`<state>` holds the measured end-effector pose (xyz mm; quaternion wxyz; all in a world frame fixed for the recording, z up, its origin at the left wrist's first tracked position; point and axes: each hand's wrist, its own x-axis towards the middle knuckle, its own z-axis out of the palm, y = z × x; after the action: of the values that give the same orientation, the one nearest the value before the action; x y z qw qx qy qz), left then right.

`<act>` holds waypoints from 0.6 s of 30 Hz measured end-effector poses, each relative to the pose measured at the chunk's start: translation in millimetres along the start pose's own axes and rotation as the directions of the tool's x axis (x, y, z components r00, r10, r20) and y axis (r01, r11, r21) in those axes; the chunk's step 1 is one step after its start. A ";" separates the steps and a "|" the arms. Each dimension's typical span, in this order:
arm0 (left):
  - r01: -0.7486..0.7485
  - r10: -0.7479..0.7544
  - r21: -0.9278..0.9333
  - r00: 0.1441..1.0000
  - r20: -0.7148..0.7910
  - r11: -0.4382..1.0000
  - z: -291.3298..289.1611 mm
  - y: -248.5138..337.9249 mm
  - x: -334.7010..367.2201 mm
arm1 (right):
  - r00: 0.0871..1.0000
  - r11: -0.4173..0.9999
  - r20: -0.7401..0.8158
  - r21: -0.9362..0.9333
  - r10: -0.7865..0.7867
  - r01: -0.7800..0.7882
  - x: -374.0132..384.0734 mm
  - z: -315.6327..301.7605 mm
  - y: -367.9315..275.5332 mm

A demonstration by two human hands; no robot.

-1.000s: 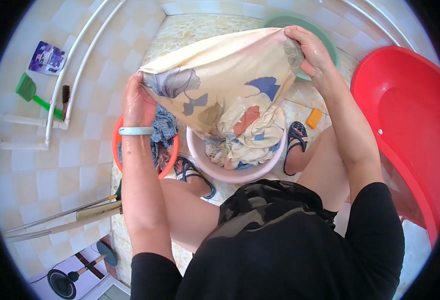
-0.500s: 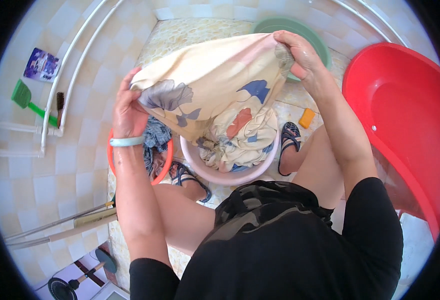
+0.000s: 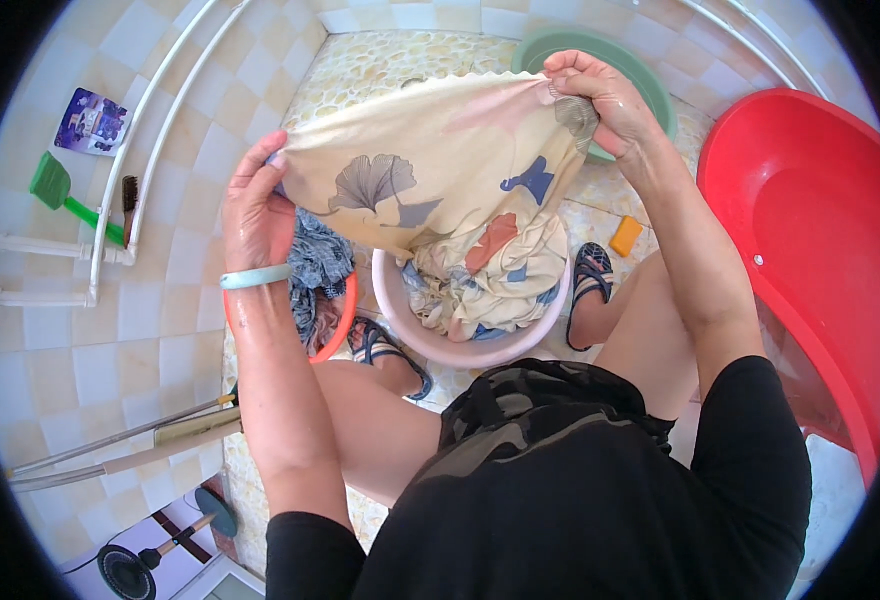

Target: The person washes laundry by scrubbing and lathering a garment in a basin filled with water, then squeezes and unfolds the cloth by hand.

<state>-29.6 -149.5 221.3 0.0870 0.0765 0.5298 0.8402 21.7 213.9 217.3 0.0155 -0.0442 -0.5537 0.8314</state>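
Note:
A cream cloth printed with grey, blue and orange leaf shapes is stretched between my hands. My left hand, with a pale bangle at the wrist, pinches one corner. At the other end my right hand is closed on the edge. The cloth's upper edge runs taut, while its lower part hangs into a pale pink basin on the floor and lies there in a crumpled heap. Just beneath my left hand, an orange-red basin holds blue-grey patterned clothes.
An orange soap bar lies on the tiles by my right sandal. A green basin stands beyond my right hand. To the right is a large red tub. White pipes and a green scoop are along the left wall.
Both hands have pulled the cloth's upper edge straighter, and its grey leaf print now shows spread flat. My right hand is slightly higher in view; the view itself has shifted a little.

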 end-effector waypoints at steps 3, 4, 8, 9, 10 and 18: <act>-0.017 0.020 0.159 1.000 -0.019 0.987 4.1 -0.8 1.3 | 1.000 0.999 -0.002 -0.047 -0.001 0.000 4.4 -7.8 4.2; -0.014 0.018 0.159 1.000 -0.021 0.987 6.3 -0.5 1.3 | 1.000 0.999 -0.003 -0.046 0.002 -0.003 5.9 -7.9 4.6; -0.109 0.173 0.572 0.983 -0.058 0.813 6.3 -0.9 3.3 | 1.000 0.998 -0.015 -0.067 -0.015 0.014 5.5 -4.0 3.8; -0.136 0.228 0.732 0.973 -0.027 0.667 4.7 -1.0 3.4 | 1.000 0.998 -0.016 -0.066 -0.019 0.018 4.9 -2.7 3.8; -0.135 0.228 0.732 0.973 -0.028 0.668 4.9 -1.6 3.1 | 1.000 0.998 -0.015 -0.067 -0.018 0.017 4.9 -4.3 3.6; 0.037 0.215 0.795 0.954 -0.209 0.605 12.6 4.5 -0.2 | 0.999 0.993 -0.041 -0.113 -0.027 0.022 5.4 -5.2 2.0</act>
<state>-26.9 -140.5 230.8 -0.0748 0.0126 0.8480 0.5246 16.8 218.3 213.2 0.0349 -0.0559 -0.5996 0.7976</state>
